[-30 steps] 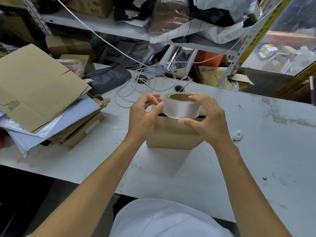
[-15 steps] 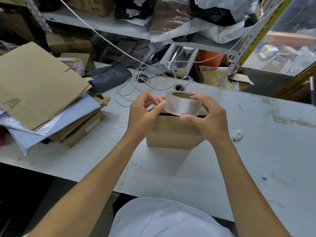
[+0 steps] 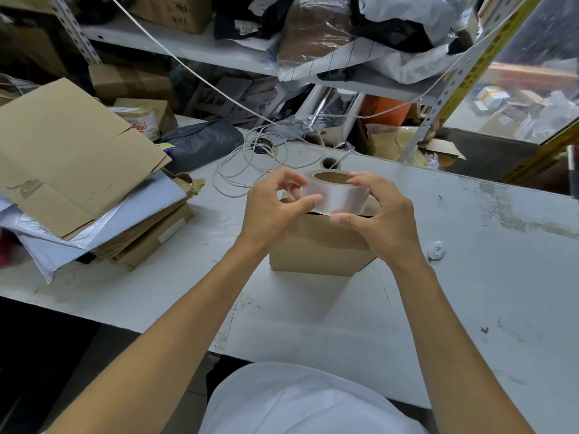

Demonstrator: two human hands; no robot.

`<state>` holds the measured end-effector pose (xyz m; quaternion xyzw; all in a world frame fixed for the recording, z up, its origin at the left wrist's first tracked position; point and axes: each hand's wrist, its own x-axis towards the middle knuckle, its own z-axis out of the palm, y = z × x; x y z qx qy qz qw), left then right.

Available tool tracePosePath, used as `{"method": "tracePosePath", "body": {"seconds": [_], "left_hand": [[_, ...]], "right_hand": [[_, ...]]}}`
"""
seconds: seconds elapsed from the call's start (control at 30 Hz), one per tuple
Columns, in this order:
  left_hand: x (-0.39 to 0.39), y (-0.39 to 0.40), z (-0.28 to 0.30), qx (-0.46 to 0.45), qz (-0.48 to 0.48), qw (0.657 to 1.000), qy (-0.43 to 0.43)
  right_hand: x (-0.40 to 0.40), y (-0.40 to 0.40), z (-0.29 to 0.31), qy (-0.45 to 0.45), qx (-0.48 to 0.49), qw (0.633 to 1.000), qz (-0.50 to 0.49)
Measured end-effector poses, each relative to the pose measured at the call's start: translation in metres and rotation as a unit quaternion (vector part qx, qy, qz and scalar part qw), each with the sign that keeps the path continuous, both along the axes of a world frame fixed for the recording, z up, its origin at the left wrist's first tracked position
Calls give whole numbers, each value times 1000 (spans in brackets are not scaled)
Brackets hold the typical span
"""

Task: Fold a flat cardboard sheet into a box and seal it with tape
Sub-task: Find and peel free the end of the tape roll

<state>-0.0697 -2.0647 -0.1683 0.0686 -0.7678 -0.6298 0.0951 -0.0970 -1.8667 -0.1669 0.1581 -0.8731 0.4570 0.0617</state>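
far left: flat cardboard sheets [image 3: 65, 158] stacked on the white table [image 3: 470, 277]. centre: my left hand [image 3: 269, 211], fingers curled, thumb pressed to the side of the clear tape roll [image 3: 335, 195]. the roll's core axis points up, tilted slightly away. right: my right hand [image 3: 382, 220] grips the roll, above the folded cardboard box [image 3: 316, 249] standing on the table.

Bare forearms, no sleeves visible; left hand [image 3: 271, 211], right hand [image 3: 380, 223] ungloved; white garment [image 3: 300, 402] on torso.
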Motion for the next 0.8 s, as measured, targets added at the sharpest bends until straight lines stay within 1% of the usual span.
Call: {"method": "tracePosePath", "body": {"seconds": [0.07, 0.23, 0.43, 0.53, 0.7, 0.8], "left_hand": [[1, 6, -1, -35, 10, 999, 9], [2, 7, -6, -62, -3, 996, 66], [2, 1, -10, -26, -74, 991, 111], [4, 1, -14, -10, -78, 991, 112], [1, -3, -19, -28, -101, 987, 119], [2, -4, -17, -4, -109, 989, 102]], "right_hand": [[-1, 0, 0, 5, 5, 1000, 1], [-1, -1, 0, 19, 26, 999, 7], [-5, -1, 3, 22, 30, 999, 2], [-5, -1, 2, 17, 31, 999, 0], [-6, 0, 2, 14, 27, 1000, -5], [-7, 0, 3, 22, 43, 999, 0]]}}
